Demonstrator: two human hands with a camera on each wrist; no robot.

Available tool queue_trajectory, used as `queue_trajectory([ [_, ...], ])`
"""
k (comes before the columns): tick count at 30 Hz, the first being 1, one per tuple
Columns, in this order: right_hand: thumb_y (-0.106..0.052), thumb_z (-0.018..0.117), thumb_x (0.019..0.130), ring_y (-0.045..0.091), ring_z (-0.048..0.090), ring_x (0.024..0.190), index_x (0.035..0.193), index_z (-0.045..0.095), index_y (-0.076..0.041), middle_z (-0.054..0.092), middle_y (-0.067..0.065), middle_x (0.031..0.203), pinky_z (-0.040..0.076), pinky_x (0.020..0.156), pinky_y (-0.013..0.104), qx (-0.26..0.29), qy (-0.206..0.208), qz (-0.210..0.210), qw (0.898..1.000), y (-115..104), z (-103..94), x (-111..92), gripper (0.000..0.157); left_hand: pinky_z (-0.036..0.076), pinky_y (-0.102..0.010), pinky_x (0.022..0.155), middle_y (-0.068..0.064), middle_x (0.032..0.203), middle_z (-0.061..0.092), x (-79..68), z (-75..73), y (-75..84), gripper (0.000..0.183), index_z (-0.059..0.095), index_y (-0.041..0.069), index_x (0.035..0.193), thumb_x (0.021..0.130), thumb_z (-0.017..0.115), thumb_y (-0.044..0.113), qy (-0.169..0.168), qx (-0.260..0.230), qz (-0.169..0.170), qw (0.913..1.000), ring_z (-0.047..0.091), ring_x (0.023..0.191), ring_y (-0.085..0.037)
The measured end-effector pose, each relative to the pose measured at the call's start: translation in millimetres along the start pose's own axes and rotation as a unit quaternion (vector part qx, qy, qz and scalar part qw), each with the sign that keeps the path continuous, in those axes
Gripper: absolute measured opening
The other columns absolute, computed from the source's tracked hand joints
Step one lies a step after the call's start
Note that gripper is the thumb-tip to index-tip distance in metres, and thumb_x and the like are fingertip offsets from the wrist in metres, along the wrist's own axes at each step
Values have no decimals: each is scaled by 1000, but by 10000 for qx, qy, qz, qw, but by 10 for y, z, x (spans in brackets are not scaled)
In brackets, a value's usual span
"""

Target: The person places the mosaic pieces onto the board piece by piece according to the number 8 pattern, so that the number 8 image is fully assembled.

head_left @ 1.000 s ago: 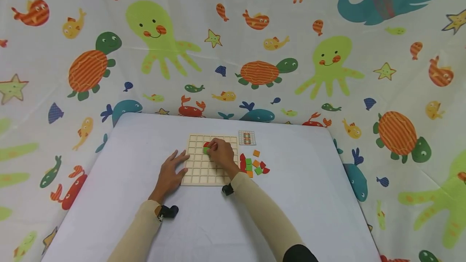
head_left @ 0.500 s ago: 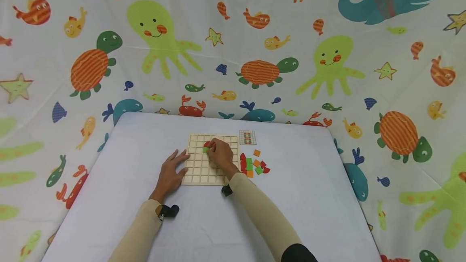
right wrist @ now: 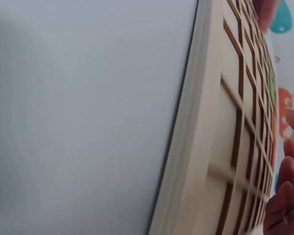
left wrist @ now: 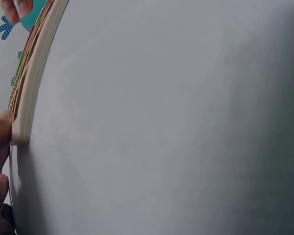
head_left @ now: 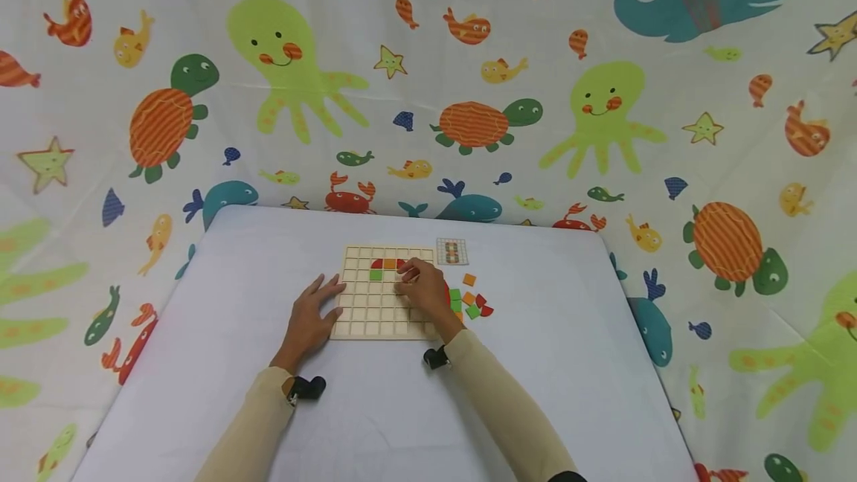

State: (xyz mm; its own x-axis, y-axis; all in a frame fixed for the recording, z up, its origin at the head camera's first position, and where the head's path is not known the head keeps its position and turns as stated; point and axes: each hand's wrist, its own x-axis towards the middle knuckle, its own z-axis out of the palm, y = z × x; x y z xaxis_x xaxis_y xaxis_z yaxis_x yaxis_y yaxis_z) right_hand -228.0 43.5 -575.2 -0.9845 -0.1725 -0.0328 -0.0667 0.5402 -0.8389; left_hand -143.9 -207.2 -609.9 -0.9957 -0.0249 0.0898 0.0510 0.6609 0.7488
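Note:
A wooden grid board point(head_left: 361, 327) lies on the white table. In its upper rows sit a red quarter-round tile point(head_left: 377, 264), an orange square tile point(head_left: 389, 264) and another red tile point(head_left: 400, 263) side by side, with a green square tile point(head_left: 376, 275) below the first. My left hand point(head_left: 312, 318) touches the board's left edge with spread fingers. My right hand point(head_left: 425, 290) hovers over the right half of the board, fingertips close by the second red tile. In the right wrist view its thumb and fingers point(right wrist: 283, 205) are apart with nothing seen between them.
Right of the board lie several loose tiles, among them orange squares point(head_left: 470, 280), green squares point(head_left: 473, 312) and red pieces point(head_left: 486, 311); my right hand partly hides this group. A small pattern card point(head_left: 451, 251) lies by the board's upper right corner. Behind the table hangs a sea-animal cloth point(head_left: 428, 58).
My right hand has drawn back to the right from the tiles on the board, and the orange tile and second red tile now show. My left hand stays at the board's edge.

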Motion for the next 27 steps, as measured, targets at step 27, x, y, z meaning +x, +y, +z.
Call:
queue_trajectory([
  [27,-22,85,91,20,58,90,105,81,-16,66,2,93,45,73,31,-1416,543,1068,9826,624,-774,-224,16,20,-68,131,-11,168,45,13,16,-32,52,61,8,148,97,70,4,-93,150,7,9998,25,163,-43],
])
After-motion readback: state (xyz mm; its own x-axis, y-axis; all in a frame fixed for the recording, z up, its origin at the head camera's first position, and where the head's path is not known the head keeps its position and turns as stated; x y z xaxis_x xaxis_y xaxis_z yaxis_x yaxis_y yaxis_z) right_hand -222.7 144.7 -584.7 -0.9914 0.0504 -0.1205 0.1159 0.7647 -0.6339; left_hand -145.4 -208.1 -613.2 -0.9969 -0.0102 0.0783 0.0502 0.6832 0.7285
